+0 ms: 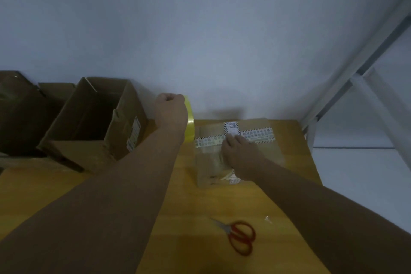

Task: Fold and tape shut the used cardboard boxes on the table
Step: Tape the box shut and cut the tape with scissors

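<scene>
View from a head-worn camera looking down at a yellow wooden surface point(200, 207) set against a pale wall.

Right of centre lies a small box point(206, 162), closed flat and criss-crossed with old printed tape and a shipping label. The right hand point(239, 153) rests on top of it, fingers laid out flat and pressing down near the label. The left hand point(171, 107) is raised above the far edge of the surface, beside the small box, with its fingers clenched around a yellow tape roll point(190, 118). A glossy patch on the near left part of the small box may be fresh clear tape, though the blur makes this uncertain.

On the left side stands a large open box point(95, 118), its flaps up and its inside dark and unsealed. Behind it, at the far left edge, a second box point(17, 107) also looks unclosed, though it is dim. Red-handled scissors point(241, 237) lie on the surface near the person, untouched. A metal frame point(355, 69) runs up the right side.

Judging by this, the task is at an early stage: the small box is being taped now, the tape is not yet cut, and at least two boxes remain to be folded and sealed.
</scene>
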